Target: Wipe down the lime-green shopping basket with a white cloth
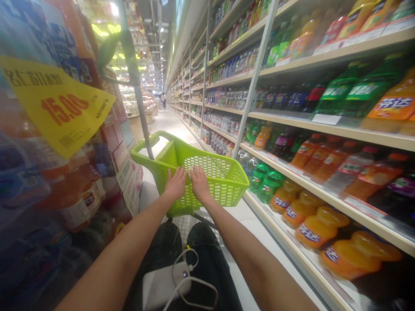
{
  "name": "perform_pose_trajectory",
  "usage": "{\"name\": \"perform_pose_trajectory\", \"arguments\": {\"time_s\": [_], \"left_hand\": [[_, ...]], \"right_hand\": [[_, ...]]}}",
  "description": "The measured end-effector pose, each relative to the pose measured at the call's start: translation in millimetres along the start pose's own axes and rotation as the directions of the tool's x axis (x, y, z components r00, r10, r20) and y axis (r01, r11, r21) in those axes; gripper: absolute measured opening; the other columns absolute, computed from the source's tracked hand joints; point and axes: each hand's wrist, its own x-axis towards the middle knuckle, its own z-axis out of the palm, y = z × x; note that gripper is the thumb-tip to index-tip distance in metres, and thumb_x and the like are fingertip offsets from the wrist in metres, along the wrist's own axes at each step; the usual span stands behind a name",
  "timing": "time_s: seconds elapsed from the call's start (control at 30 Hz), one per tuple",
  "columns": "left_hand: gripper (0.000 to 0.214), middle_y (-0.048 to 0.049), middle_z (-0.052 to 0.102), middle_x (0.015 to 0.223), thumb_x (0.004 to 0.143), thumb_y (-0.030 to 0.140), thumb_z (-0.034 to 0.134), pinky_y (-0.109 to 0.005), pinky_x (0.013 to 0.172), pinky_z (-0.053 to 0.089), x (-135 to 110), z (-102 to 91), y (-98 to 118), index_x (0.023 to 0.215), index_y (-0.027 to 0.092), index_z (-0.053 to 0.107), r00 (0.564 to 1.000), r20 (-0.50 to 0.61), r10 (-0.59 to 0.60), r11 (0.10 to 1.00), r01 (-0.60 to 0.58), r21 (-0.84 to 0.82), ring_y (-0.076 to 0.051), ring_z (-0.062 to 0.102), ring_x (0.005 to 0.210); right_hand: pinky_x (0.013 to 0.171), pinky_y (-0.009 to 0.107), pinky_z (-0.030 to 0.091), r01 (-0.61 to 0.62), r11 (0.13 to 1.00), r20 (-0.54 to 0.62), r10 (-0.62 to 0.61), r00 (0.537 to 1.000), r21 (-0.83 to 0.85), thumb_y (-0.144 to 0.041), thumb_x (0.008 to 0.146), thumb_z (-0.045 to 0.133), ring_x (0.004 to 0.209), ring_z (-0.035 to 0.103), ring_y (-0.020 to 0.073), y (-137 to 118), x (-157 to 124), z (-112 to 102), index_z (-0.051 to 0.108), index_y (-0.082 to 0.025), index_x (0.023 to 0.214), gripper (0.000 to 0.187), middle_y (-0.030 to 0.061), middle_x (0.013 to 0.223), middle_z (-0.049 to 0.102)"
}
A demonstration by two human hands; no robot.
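a white power bank [154, 286] lies on the lap [210, 259] near six o'clock. toward twelve, the left hand [177, 183] and right hand [199, 183] sit side by side on a green cart basket [227, 192], fingers laid over its near rim; whether they grasp it, i cannot tell. fanta bottles [313, 228] lie at four, a yellow price sign [63, 110] hangs at ten, and a distant person [164, 100] stands at eleven.

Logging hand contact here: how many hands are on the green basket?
2: the left hand and the right hand, side by side at the near rim of the green basket; no others show there.
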Motion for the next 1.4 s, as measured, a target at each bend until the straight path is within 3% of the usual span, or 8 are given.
{"name": "perform_pose_trajectory", "arguments": {"time_s": [0.3, 0.47, 0.6, 0.77, 0.97, 1.07, 1.3, 1.4], "left_hand": [[0.062, -0.0141, 0.027, 0.146, 0.076, 0.016, 0.036, -0.057, 0.108, 0.005, 7.7, 4.7, 11.4, 0.137, 0.007, 0.029, 0.999, -0.051, -0.019, 1.000, 0.019, -0.012, -0.027, 0.015, 0.136], [0.062, -0.0100, 0.024, 0.148, 0.076, 0.015, 0.037, -0.055, 0.109, 0.008, 12.4, 8.6, 32.8, 0.137, 0.012, 0.028, 0.997, -0.011, 0.072, 0.997, -0.072, -0.036, -0.024, 0.015, 0.137], [0.061, -0.0096, 0.027, 0.147, 0.076, 0.013, 0.035, -0.056, 0.109, 0.007, 13.9, 7.6, 36.1, 0.137, 0.011, 0.029, 0.998, -0.025, 0.063, 0.997, -0.064, -0.047, -0.022, 0.018, 0.136], [0.061, -0.0112, 0.027, 0.146, 0.075, 0.013, 0.034, -0.056, 0.109, 0.008, 14.8, 6.1, 38.7, 0.136, 0.008, 0.030, 0.999, -0.015, 0.031, 0.998, -0.032, -0.053, -0.023, 0.018, 0.136], [0.063, -0.0105, 0.022, 0.148, 0.075, 0.014, 0.036, -0.054, 0.109, 0.007, 14.4, 11.8, 41.7, 0.137, 0.010, 0.029, 0.999, -0.031, 0.022, 0.999, -0.023, -0.038, -0.023, 0.013, 0.137], [0.064, -0.0116, 0.021, 0.148, 0.075, 0.014, 0.036, -0.056, 0.109, 0.009, 14.8, 9.5, 46.8, 0.138, 0.009, 0.027, 0.999, -0.006, 0.032, 0.999, -0.032, -0.030, -0.025, 0.013, 0.137], [0.063, -0.0099, 0.024, 0.148, 0.076, 0.014, 0.037, -0.055, 0.109, 0.008, 15.2, 5.8, 47.7, 0.138, 0.012, 0.027, 0.998, 0.000, 0.070, 0.996, -0.070, -0.053, -0.023, 0.016, 0.137], [0.063, -0.0123, 0.024, 0.147, 0.075, 0.013, 0.036, -0.056, 0.109, 0.008, 12.4, 5.0, 29.0, 0.138, 0.009, 0.028, 1.000, -0.012, -0.010, 0.999, 0.009, -0.033, -0.024, 0.016, 0.137]], "right_hand": [[0.102, 0.048, 0.026, -0.153, 0.981, 0.039, 0.159, 0.987, -0.121, -0.002, 0.081, 0.035, 0.132, 0.025, 0.0281, 49.6, -24.2, -22.4, 0.049, -0.010, 0.125, 0.047, 0.0162, 0.138, 0.040], [0.104, 0.043, 0.026, -0.040, 0.996, 0.025, 0.043, 0.999, -0.086, -0.004, 0.081, 0.038, 0.132, 0.025, 0.0270, 38.7, -24.3, -16.6, 0.050, -0.013, 0.124, 0.046, 0.0121, 0.139, 0.040], [0.104, 0.044, 0.026, -0.031, 0.994, 0.028, 0.034, 0.999, -0.104, -0.005, 0.083, 0.037, 0.132, 0.024, 0.0275, 55.0, -30.6, -17.1, 0.050, -0.014, 0.125, 0.045, 0.0105, 0.140, 0.039], [0.103, 0.045, 0.027, -0.190, 0.965, 0.014, 0.196, 0.981, -0.181, -0.001, 0.080, 0.035, 0.131, 0.026, 0.0273, 106.9, -48.8, -34.7, 0.051, -0.013, 0.123, 0.048, 0.0126, 0.139, 0.040], [0.099, 0.047, 0.030, -0.464, 0.862, -0.089, 0.456, 0.886, -0.206, -0.003, 0.080, 0.034, 0.128, 0.032, 0.0302, 151.1, -67.3, -48.7, 0.052, -0.008, 0.122, 0.046, 0.0198, 0.135, 0.042], [0.101, 0.046, 0.029, -0.444, 0.877, -0.087, 0.435, 0.896, -0.185, -0.002, 0.078, 0.036, 0.128, 0.031, 0.0297, 140.9, -64.1, -43.5, 0.052, -0.008, 0.121, 0.047, 0.0197, 0.135, 0.042], [0.104, 0.041, 0.029, -0.101, 0.990, -0.012, 0.100, 0.995, -0.103, 0.000, 0.075, 0.039, 0.132, 0.026, 0.0246, 86.0, -41.3, -28.0, 0.051, -0.012, 0.122, 0.050, 0.0129, 0.139, 0.038], [0.104, 0.045, 0.028, -0.190, 0.976, -0.047, 0.186, 0.982, -0.109, -0.001, 0.077, 0.038, 0.130, 0.029, 0.0250, 91.3, -40.7, -29.1, 0.052, -0.011, 0.120, 0.047, 0.0145, 0.137, 0.041]]}}
